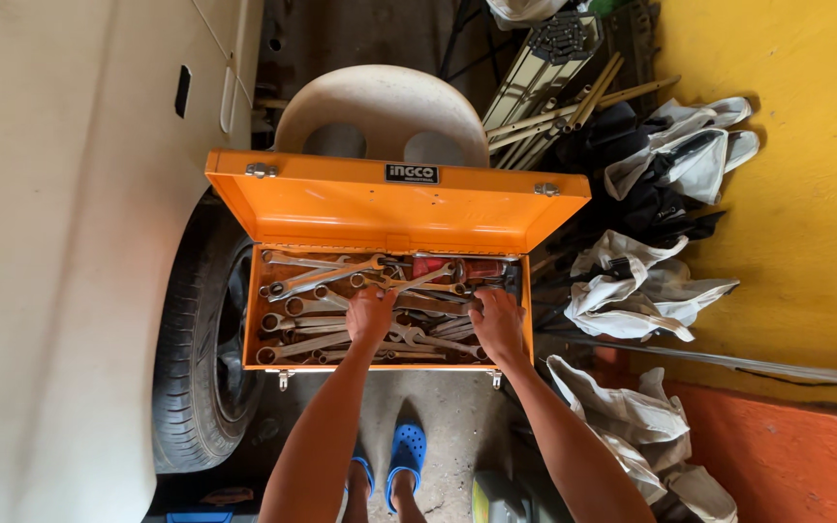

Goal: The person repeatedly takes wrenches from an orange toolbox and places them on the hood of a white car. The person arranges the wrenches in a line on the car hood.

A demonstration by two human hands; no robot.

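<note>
— Since the car (pixel 60 242) and its tyre (pixel 196 368) crowd the left, is that why the orange toolbox (pixel 273 300) sits raised on the white plastic chair (pixel 380 102)?

— Seemingly so; its lid (pixel 394 199) is propped back, putting the spanners (pixel 307 307) within reach. The left hand (pixel 370 315) lies palm down on the pile, fingers curled loosely among the wrenches, though whether it pinches one I cannot tell.

— And the right hand (pixel 498 324)?

— Near the box's right end, fingers bent down into the tools, not spread; any grasp is hidden. Crumpled rags (pixel 641 286) lie further right by the yellow wall (pixel 806 223).
</note>
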